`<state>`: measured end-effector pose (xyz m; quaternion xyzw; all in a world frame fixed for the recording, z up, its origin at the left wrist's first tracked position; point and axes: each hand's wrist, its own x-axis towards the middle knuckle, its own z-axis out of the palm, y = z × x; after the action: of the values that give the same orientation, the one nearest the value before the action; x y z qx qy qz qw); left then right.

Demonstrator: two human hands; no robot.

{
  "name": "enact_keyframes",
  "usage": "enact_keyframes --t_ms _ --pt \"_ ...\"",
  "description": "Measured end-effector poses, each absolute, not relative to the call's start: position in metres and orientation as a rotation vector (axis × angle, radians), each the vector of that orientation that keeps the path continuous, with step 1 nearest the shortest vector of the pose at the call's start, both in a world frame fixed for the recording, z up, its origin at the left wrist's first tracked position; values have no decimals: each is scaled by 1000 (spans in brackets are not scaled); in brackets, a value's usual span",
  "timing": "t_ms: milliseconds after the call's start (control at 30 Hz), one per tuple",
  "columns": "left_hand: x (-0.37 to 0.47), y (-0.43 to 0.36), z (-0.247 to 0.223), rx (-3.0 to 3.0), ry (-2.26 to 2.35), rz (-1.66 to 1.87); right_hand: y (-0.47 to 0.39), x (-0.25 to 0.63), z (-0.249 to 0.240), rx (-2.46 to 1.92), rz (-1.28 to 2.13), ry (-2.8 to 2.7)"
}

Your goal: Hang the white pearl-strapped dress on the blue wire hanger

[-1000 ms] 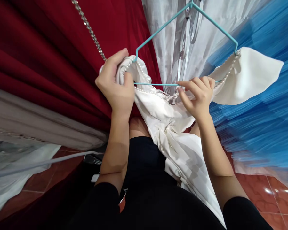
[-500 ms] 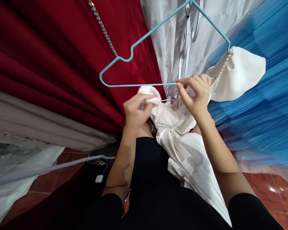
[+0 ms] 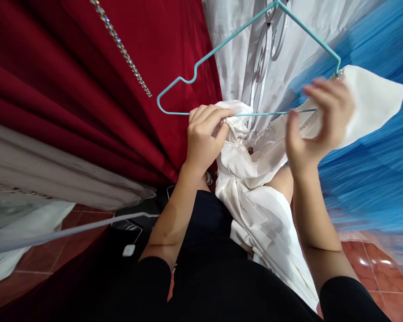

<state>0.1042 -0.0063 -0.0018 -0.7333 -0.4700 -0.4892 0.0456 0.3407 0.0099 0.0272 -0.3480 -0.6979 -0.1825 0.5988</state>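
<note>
A light-blue wire hanger (image 3: 235,33) hangs at the upper middle. Over its right shoulder lies one side of a white dress (image 3: 265,219) with pearl trim; the rest drapes down across my lap. My left hand (image 3: 206,134) is closed on the dress's other pearl-edged strap, its fingers over the hanger's bottom bar. My right hand (image 3: 319,123), partly blurred, has thumb and fingers apart in front of the bar's right part, near the dress's right side, and holds nothing.
Red fabric (image 3: 161,53) with a beaded strand (image 3: 124,51) hangs at the left, beige fabric (image 3: 53,156) below it. Blue tulle (image 3: 372,170) fills the right. White curtain and a white metal frame (image 3: 260,67) stand behind the hanger. Red floor tiles (image 3: 389,268) show below.
My left hand has moved up with the white strap to the hanger's bar. My right hand has let go of the bar, moved right and opened. The hanger has shifted slightly right.
</note>
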Motion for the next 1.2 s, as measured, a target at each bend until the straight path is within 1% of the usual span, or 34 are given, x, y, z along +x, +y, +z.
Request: enact_keyframes --t_ms 67,167,233,400,467,533,567,633,700,733,800,867,1033,1100,1200 --pt "104 -5 -3 -2225 -1424 -1485 29 361 31 -759 -520 -1476" --pt "104 -5 -3 -2192 -1419 -1493 54 386 38 -840 -384 -1566" --pt "102 -6 -1 -2179 -1429 -1516 62 397 48 -903 -323 -1531" --pt "90 -4 9 -2283 -1449 -1524 69 436 69 -831 -386 -1395" --pt "87 -3 12 -2320 -1456 -1517 75 459 61 -883 -414 -1333" --pt "85 -1 13 -2330 -1458 -1509 76 474 41 -816 -470 -1255" --pt "86 -1 13 -2322 -1453 -1505 74 476 29 -797 -443 -1208" --pt "88 1 10 -2293 -1442 -1497 61 467 3 -831 -384 -1239" --pt "93 3 7 -2272 -1426 -1492 41 445 -17 -849 -451 -1135" --pt "96 4 5 -2271 -1420 -1491 29 430 -22 -857 -502 -1187" --pt "102 5 1 -2266 -1414 -1498 9 402 -25 -834 -571 -1259" --pt "107 4 -1 -2258 -1411 -1517 -4 378 -19 -854 -548 -1416" --pt "114 -1 -5 -2216 -1400 -1517 0 347 -8 -1005 -285 -1935" --pt "113 -4 -9 -2234 -1349 -1515 8 342 -15 -1015 -233 -1937" --pt "110 -12 -23 -2235 -1280 -1548 16 337 -27 -977 -227 -1800"
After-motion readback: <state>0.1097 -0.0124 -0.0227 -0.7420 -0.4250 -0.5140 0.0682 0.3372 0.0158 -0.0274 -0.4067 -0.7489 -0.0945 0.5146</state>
